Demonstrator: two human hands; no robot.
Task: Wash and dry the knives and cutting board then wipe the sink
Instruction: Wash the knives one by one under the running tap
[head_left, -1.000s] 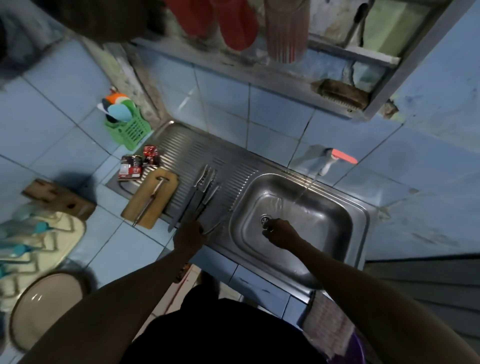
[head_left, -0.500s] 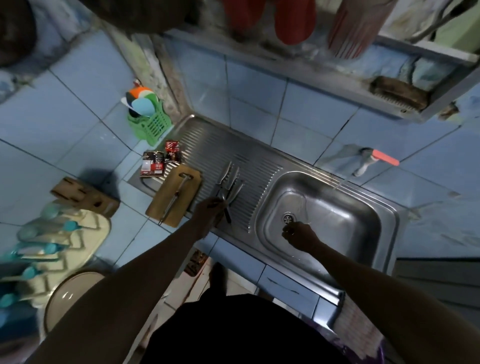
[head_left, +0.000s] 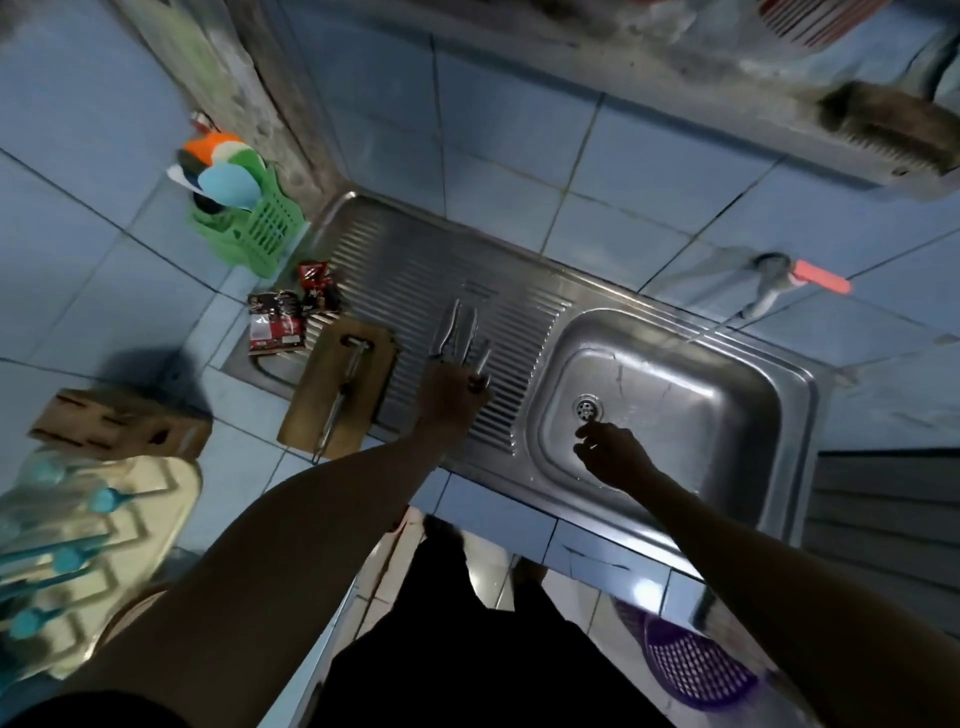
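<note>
With my left hand (head_left: 451, 396) pinching one handle among the knives (head_left: 460, 338) on the drainboard (head_left: 415, 275) and my right hand (head_left: 613, 453) slack, empty, over the sink (head_left: 727, 415), wet steel may slip and cut.

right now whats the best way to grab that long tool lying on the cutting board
Take the long tool by its slim lower handle, which overhangs the near edge of the cutting board. Come from the front, fingers closing across the shaft. It lies flat along the board with its wider head at the far end, so the overhanging end likely gives the easiest purchase.
</note>
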